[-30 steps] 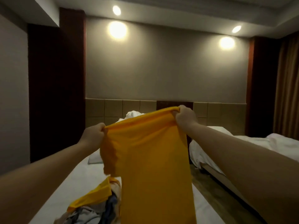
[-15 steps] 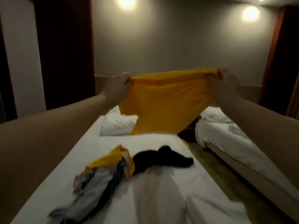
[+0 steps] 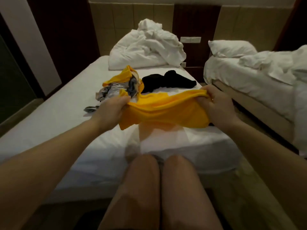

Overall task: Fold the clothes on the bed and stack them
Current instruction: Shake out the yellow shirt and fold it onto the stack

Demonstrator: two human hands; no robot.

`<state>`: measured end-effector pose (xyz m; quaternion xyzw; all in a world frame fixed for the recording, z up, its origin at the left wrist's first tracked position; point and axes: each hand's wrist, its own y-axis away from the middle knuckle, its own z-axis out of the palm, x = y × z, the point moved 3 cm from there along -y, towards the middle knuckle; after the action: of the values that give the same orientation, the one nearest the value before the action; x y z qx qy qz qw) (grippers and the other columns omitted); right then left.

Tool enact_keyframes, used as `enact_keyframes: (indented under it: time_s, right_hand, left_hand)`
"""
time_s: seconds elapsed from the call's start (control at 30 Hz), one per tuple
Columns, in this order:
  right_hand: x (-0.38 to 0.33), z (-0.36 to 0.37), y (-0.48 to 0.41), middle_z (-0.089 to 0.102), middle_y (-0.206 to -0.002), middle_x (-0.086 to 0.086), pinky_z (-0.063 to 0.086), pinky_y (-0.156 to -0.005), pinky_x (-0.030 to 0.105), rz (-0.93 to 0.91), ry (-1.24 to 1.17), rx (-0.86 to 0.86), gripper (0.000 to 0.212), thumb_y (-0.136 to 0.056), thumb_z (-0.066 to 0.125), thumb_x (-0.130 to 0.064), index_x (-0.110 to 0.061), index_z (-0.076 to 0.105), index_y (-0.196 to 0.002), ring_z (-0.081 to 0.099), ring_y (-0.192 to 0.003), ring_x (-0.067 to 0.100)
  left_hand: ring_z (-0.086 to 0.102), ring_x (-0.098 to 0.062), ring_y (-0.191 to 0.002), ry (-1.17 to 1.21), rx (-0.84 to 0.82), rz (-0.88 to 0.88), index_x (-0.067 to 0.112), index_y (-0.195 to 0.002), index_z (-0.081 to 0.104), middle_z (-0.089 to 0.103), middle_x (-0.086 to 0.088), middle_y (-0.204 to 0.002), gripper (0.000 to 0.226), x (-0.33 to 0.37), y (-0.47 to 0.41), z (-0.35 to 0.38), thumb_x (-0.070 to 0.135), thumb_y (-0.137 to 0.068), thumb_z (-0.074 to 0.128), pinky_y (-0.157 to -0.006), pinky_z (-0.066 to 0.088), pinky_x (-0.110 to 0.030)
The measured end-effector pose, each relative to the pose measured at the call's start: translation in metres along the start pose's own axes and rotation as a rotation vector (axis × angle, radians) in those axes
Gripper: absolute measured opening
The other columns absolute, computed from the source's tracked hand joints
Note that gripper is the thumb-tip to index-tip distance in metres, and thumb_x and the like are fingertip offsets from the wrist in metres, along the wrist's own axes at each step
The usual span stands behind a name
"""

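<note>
My left hand [image 3: 110, 112] and right hand [image 3: 219, 107] each grip an end of the yellow shirt [image 3: 166, 112] over the bed [image 3: 58, 117].

The shirt [image 3: 166, 112] is thin yellow cloth, matt and smooth, and it gathers into soft folds where the left hand [image 3: 109, 112] and right hand [image 3: 217, 107] grip its edge. The sheet [image 3: 58, 117] is white cloth, matt and mostly smooth, with a few shallow creases. The duvet [image 3: 146, 47] is white cloth too, heavily crumpled. The black garment [image 3: 167, 80] is dull fabric; its weave cannot be made out. The pile [image 3: 119, 85] mixes similar yellow cloth with rumpled grey fabric. The headboard [image 3: 123, 19] has padded beige panels with a faint sheen, beside a dark wood-look panel [image 3: 196, 20]. The switch plate [image 3: 190, 39] looks like pale smooth plastic. The bedding [image 3: 257, 72] on the other bed is white, wrinkled cloth.
</note>
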<state>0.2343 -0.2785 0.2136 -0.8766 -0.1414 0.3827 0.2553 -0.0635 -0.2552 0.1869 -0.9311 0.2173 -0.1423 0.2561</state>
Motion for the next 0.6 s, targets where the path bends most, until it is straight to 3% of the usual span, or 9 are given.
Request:
enact_keyframes:
  time_s: [0.13, 0.2, 0.3, 0.37, 0.5, 0.6]
  right_hand:
    - [0.000, 0.000, 0.043, 0.057, -0.087, -0.003, 0.036, -0.062, 0.011, -0.030, 0.017, -0.118, 0.005, -0.091, 0.057, -0.022, -0.019, 0.059, -0.095, 0.049, -0.078, 0.007]
    - [-0.001, -0.002, 0.057, 0.058, -0.081, -0.005, 0.036, -0.061, 0.008, -0.120, 0.023, -0.161, 0.008, -0.086, 0.058, -0.030, -0.022, 0.059, -0.087, 0.049, -0.072, 0.001]
    - [0.003, 0.005, 0.073, 0.059, -0.073, -0.002, 0.038, -0.062, 0.014, -0.218, 0.054, -0.240, 0.026, -0.079, 0.053, -0.045, -0.021, 0.061, -0.083, 0.050, -0.071, 0.007]
    - [0.006, 0.013, 0.083, 0.060, -0.071, 0.002, 0.038, -0.059, 0.020, -0.245, 0.068, -0.270, 0.035, -0.078, 0.053, -0.046, -0.013, 0.064, -0.082, 0.051, -0.067, 0.012]
    - [0.019, 0.039, 0.108, 0.061, -0.072, 0.005, 0.043, -0.054, 0.033, -0.242, 0.101, -0.380, 0.039, -0.078, 0.052, -0.046, -0.009, 0.065, -0.080, 0.055, -0.063, 0.018]
    - [0.030, 0.052, 0.122, 0.060, -0.074, 0.000, 0.043, -0.057, 0.036, -0.188, 0.100, -0.462, 0.026, -0.079, 0.060, -0.036, -0.011, 0.065, -0.080, 0.057, -0.067, 0.018]
  left_hand:
    - [0.060, -0.041, -0.102, 0.004, -0.052, 0.013, -0.004, -0.112, 0.062, 0.062, -0.025, -0.112, 0.040, 0.010, 0.044, 0.013, 0.016, -0.087, 0.037, -0.082, 0.048, -0.045]
    - [0.062, -0.043, -0.100, -0.001, -0.048, 0.070, -0.006, -0.103, 0.064, 0.063, -0.025, -0.114, 0.032, 0.013, 0.060, 0.016, 0.012, -0.087, 0.043, -0.079, 0.050, -0.046]
    - [0.064, -0.045, -0.096, -0.024, -0.031, 0.119, -0.006, -0.094, 0.065, 0.065, -0.025, -0.111, 0.035, 0.013, 0.082, 0.024, 0.019, -0.085, 0.042, -0.069, 0.054, -0.047]
    - [0.063, -0.047, -0.096, -0.026, -0.049, 0.088, -0.005, -0.092, 0.064, 0.064, -0.027, -0.110, 0.028, 0.012, 0.095, 0.034, 0.019, -0.081, 0.053, -0.066, 0.054, -0.051]
    - [0.063, -0.052, -0.090, 0.062, -0.094, -0.089, -0.007, -0.103, 0.063, 0.063, -0.033, -0.106, 0.038, 0.004, 0.122, 0.062, 0.000, -0.066, 0.061, -0.064, 0.051, -0.057]
    - [0.064, -0.044, -0.091, 0.117, -0.033, -0.288, -0.007, -0.101, 0.065, 0.065, -0.030, -0.101, 0.028, 0.004, 0.137, 0.069, 0.003, -0.077, 0.056, -0.070, 0.050, -0.042]
